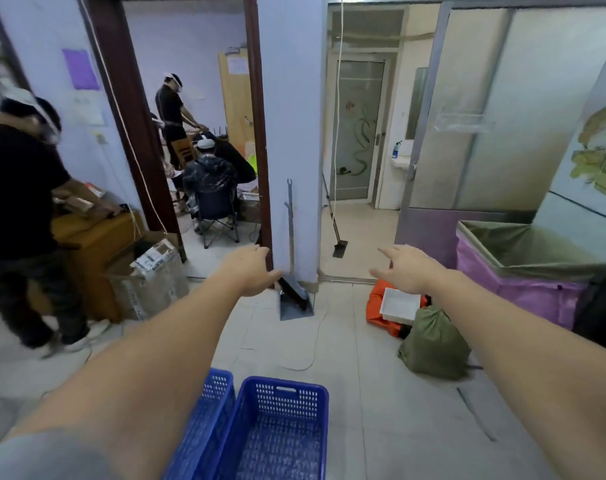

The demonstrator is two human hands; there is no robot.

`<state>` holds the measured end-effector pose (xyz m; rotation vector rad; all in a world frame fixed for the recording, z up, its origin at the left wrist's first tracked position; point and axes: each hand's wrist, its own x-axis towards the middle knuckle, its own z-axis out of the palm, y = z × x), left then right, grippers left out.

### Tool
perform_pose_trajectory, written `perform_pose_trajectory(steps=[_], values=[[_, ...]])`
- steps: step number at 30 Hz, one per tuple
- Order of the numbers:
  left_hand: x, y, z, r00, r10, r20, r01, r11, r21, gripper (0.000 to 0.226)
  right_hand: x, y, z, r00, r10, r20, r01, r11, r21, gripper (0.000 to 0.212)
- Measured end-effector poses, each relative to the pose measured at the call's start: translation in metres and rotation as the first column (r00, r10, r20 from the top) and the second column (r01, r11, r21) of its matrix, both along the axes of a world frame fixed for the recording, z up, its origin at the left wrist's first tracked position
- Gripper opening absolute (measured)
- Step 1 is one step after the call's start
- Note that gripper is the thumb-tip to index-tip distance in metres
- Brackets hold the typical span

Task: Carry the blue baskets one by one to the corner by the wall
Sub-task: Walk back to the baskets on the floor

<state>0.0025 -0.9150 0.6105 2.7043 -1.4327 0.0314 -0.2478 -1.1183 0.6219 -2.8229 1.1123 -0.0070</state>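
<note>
Two blue baskets (260,431) sit side by side on the floor — well below the left hand (249,270) and right hand (407,268), both outstretched, fingers relaxed, holding nothing.

Two blue perforated plastic baskets (260,431) sit side by side on the tiled floor (381,410) at six o'clock, one left of the other; beyond them at twelve o'clock a grey long-handled dustpan (294,292) leans against the pale wall pillar (291,133); at two o'clock an olive cloth sack (433,344) lies before a white rectangular tray (400,303) resting on an orange bag (376,306); a pink-lined bin (523,271) stands at three o'clock; a taped cardboard box (149,275) sits at ten o'clock.
</note>
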Motion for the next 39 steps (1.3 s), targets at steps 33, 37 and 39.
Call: perform_pose_trajectory(steps=[33,37,39], values=[[0.198,0.020,-0.080,0.548,0.828,-0.118,-0.821,0.559,0.116,0.073,0.455,-0.123,-0.085,0.684,0.724,-0.086,-0.713,0.689,0.129,0.078],[0.182,0.039,-0.111,0.383,0.913,-0.144,-0.903,0.402,0.150,0.076,0.500,-0.101,-0.113,0.602,0.796,-0.060,-0.777,0.602,0.186,0.076],[0.165,0.049,-0.127,0.309,0.939,-0.151,-0.926,0.333,0.180,0.075,0.514,-0.085,-0.132,0.531,0.845,-0.067,-0.820,0.532,0.209,0.077]])
